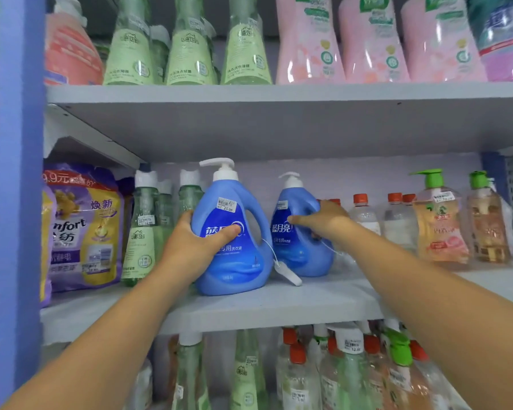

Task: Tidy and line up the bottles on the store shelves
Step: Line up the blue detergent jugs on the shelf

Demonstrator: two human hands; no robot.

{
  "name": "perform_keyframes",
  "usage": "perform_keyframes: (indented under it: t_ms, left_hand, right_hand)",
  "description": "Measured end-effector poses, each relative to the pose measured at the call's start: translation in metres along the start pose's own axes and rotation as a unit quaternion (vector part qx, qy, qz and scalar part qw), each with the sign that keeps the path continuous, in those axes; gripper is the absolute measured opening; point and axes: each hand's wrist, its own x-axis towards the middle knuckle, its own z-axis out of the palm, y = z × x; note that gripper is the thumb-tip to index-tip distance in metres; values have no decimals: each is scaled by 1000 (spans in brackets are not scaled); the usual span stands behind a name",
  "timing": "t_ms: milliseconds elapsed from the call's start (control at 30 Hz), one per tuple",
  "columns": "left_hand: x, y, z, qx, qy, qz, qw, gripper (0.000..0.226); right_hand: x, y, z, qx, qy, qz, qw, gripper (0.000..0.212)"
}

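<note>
Two blue pump bottles with white pump heads stand on the middle shelf (279, 303). My left hand (194, 247) grips the nearer blue bottle (234, 261) at its left side, thumb across the label. My right hand (323, 221) holds the farther blue bottle (299, 250) around its handle side, fingers lying over the label. The farther bottle stands deeper on the shelf and to the right. A white tag (288, 272) on a string hangs between the two bottles.
Green bottles (139, 229) and purple refill pouches (83, 229) stand left of the blue ones. Red-capped clear bottles (365, 217) and orange pump bottles (439, 223) stand to the right. A blue upright (15, 202) bounds the left. More bottles fill the shelves above and below.
</note>
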Motion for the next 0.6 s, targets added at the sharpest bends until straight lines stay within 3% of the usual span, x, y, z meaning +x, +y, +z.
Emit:
perform_keyframes:
  t_ms: [100, 300, 600]
  left_hand:
    - [5, -1, -3, 17, -5, 0, 1000, 59]
    - [4, -6, -10, 14, -22, 8, 1000, 67]
    - [-12, 0, -35, -60, -59, 4, 996, 58]
  right_hand:
    - [-15, -5, 2, 64, 24, 2, 998, 43]
    - [-69, -29, -34, 8, 6, 5, 1000, 62]
    - [-144, -53, -50, 85, 73, 45, 993, 51]
